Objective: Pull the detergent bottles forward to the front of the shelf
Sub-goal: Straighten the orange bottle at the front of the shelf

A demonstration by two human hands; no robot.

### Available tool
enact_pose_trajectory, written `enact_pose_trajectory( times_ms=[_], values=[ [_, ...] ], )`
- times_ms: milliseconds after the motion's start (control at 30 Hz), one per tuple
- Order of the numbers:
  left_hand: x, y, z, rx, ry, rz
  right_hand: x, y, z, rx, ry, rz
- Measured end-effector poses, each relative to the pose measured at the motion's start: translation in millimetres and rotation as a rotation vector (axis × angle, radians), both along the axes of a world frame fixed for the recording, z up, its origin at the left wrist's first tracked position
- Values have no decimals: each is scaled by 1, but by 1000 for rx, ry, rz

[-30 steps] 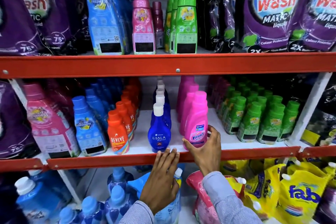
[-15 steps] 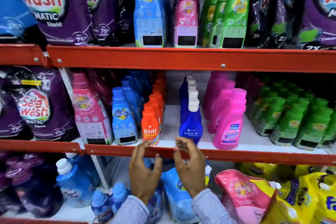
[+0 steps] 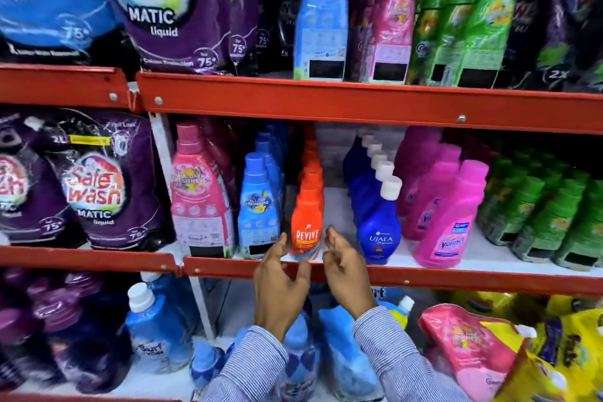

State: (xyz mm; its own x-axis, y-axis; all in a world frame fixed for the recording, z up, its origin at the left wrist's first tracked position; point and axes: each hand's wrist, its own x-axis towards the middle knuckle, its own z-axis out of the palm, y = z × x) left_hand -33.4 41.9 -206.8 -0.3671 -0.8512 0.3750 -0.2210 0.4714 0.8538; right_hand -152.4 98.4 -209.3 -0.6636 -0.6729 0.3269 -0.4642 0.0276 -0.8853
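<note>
Head view, the only one: both hands raised in front of the red shelf lip (image 3: pixel 424 281), flanking the orange Revive bottle (image 3: pixel 306 228) at the front of its row. Left hand (image 3: pixel 280 290) loosely open, fingers (image 3: pixel 277 246) spread and curled just left of the orange bottle's base, holding nothing. Right hand (image 3: pixel 346 277) likewise open and empty, fingertips (image 3: pixel 329 233) just right of the same bottle, whether touching it too blurred to tell. Orange bottle already close behind the red lip, upright; more orange bottles (image 3: pixel 313 173) lined up behind it, further from the lip. Blue Ujala bottle (image 3: pixel 378 228) and pink Vanish bottle (image 3: pixel 453 222) to the right of the orange one, also near the lip. Judged best handled by closing both palms low on the orange bottle's sides, sliding rather than lifting, then reaching deeper to draw the rear ones up snug. Risk judged: narrow tall bottles tipping domino-fashion if gripped high or tugged fast.
</note>
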Motion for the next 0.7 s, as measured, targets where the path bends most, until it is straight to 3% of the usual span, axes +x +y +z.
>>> enact_pose_trajectory(
  times_ms=[333, 700],
  values=[
    [-3, -12, 5, 47, -79, -111, 4, 1, 5, -27, -86, 56],
    [-5, -20, 3, 68, -112, -165, 5, 3, 2, -63, -96, -27]
  ],
)
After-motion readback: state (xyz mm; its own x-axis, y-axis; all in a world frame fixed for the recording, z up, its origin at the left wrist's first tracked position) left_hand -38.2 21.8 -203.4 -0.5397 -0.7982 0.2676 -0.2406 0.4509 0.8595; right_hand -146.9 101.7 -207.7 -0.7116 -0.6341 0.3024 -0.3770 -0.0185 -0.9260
